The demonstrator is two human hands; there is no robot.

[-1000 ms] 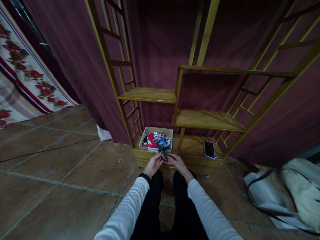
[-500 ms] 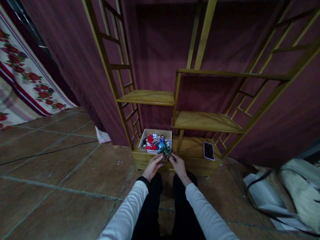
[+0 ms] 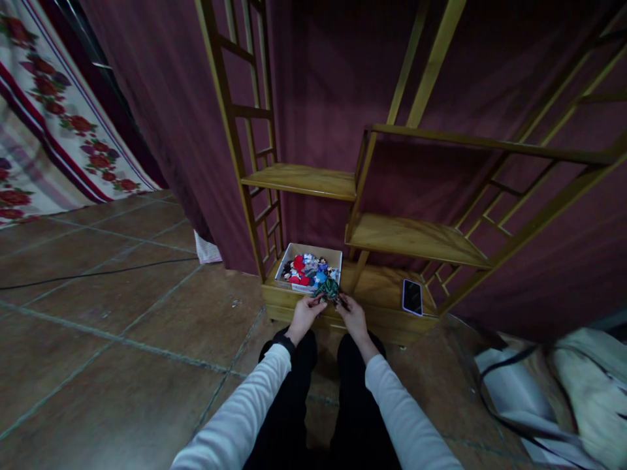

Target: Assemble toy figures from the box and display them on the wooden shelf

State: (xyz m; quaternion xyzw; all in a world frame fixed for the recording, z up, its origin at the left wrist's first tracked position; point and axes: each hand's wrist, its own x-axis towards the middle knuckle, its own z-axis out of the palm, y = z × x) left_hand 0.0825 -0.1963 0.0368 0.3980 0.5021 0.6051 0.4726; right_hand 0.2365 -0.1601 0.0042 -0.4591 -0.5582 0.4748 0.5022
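Head view: The person's left hand [image 3: 305, 314] and right hand [image 3: 353, 318] are positioned side by side in front of a low, yellow-brown wooden shelf unit [image 3: 301, 180]. Each hand pinches one side of a small, dark green-and-brown figure [image 3: 330, 288] between thumb and fingers; the exact contact points are too small to tell. The figure is located between the hands, in line with the near right corner of a shallow, rectangular cardboard box [image 3: 317, 250]. Whether it touches the box cannot be told. The box rests on the left part of the unit's lowest board and contains a pile of small red, blue, white and black figures [image 3: 304, 269]. A dark-screened phone with a pale purple edge [image 3: 412, 297] lies flat on the same board, to the right.
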